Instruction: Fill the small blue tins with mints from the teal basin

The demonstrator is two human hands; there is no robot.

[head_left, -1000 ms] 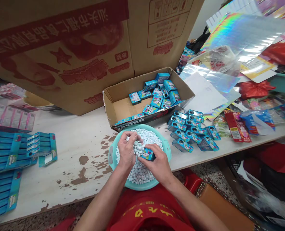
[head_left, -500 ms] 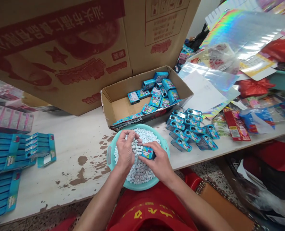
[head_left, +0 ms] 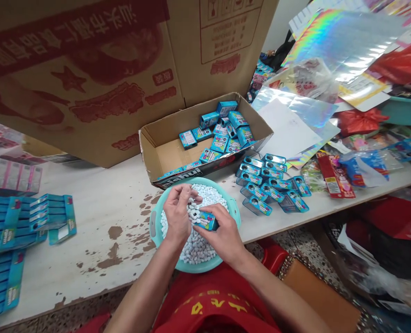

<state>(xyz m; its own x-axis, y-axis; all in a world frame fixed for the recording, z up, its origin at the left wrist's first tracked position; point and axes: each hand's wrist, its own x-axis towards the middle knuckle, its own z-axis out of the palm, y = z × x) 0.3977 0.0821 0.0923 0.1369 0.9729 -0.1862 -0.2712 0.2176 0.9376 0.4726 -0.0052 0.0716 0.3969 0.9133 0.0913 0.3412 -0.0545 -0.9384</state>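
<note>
My right hand (head_left: 224, 233) grips a small blue candy box (head_left: 208, 222) between thumb and fingers, its holed end facing left. My left hand (head_left: 178, 210) is curled around some small white candies (head_left: 193, 212), right at that end of the box. Both hands are over a turquoise basin (head_left: 233, 208) filled with pale candies (head_left: 198, 252). Behind the basin stands an open cardboard tray (head_left: 164, 157) holding several blue candy boxes (head_left: 220, 142). To the right of the basin, more blue boxes (head_left: 256, 190) stand in a cluster with their holed ends up.
A big printed carton (head_left: 122, 60) rises behind the tray. Blue display packs (head_left: 0, 222) and pink boxes (head_left: 13, 175) are on the left of the worn white table (head_left: 97, 208). Shiny sheets (head_left: 330, 41), plastic bags and a red packet (head_left: 335, 175) lie at the right.
The camera view has shifted slightly, so the scene sits a bit farther left. Both hands stay over the basin; the box's holed end is now more visible beside the candies in my left hand.
</note>
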